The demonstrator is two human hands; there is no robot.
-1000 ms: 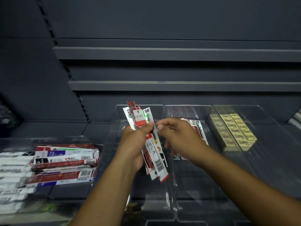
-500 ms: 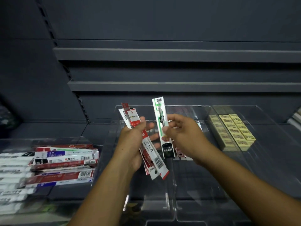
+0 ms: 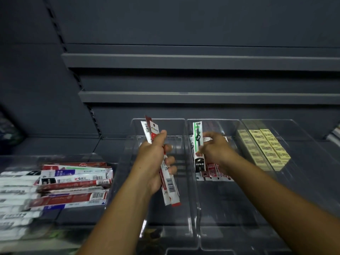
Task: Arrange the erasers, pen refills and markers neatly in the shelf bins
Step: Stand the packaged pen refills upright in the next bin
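Green refill pack (image 3: 197, 142), upright, black end down, in right hand (image 3: 217, 151)

Item: person, head view, two limbs.
- Left hand (image 3: 153, 162): bare, short-nailed fingers (image 3: 170, 160); left forearm (image 3: 117, 208) unsleeved to the frame edge.
- Right hand (image 3: 216, 152): bare; right forearm (image 3: 276, 196) unsleeved.
- Rings: cannot tell, blurred.

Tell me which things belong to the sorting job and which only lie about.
Job: left hand, holding a bundle of packs; right hand, pinching a green-striped pack; red packs in the middle bin; yellow erasers; packs piled at left.
Lying about: grey shelves above; dark blurred thing, far left.
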